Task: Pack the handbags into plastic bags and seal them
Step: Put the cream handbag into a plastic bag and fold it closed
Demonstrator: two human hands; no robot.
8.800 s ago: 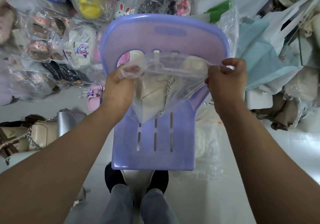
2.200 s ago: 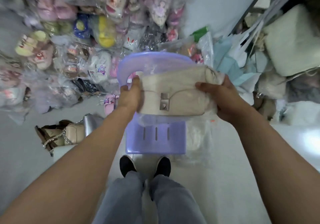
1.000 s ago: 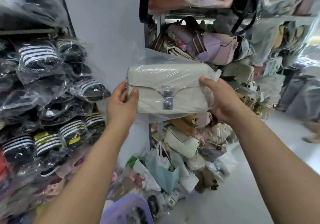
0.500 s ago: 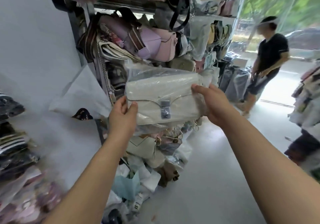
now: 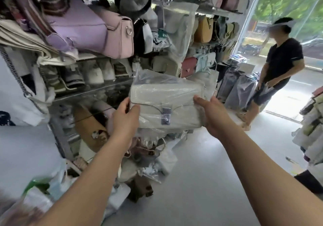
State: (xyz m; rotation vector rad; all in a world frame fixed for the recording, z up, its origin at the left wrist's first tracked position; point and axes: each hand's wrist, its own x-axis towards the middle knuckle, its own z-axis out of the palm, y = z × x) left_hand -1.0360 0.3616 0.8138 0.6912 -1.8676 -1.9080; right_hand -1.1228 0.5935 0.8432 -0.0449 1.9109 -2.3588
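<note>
A cream handbag point(image 5: 166, 103) with a silver front clasp sits inside a clear plastic bag point(image 5: 153, 78), held up flat at chest height in front of a metal shelf. My left hand point(image 5: 125, 119) grips its lower left corner, thumb on the front. Gripping the right end is my right hand point(image 5: 212, 111), fingers wrapped over the plastic. Loose plastic sticks up above the bag's top edge.
A metal shelf rack point(image 5: 90, 89) at left is crammed with handbags, among them a lilac one point(image 5: 78, 28) and a pink one point(image 5: 120, 36). More bagged goods lie heaped on the floor point(image 5: 143, 169) below. A person in a black shirt point(image 5: 279, 75) stands at right near the glass front.
I have turned from the purple chair toward the shelf rack, carrying the bagged handbag in both hands. In the last half second the shelves came closer.
</note>
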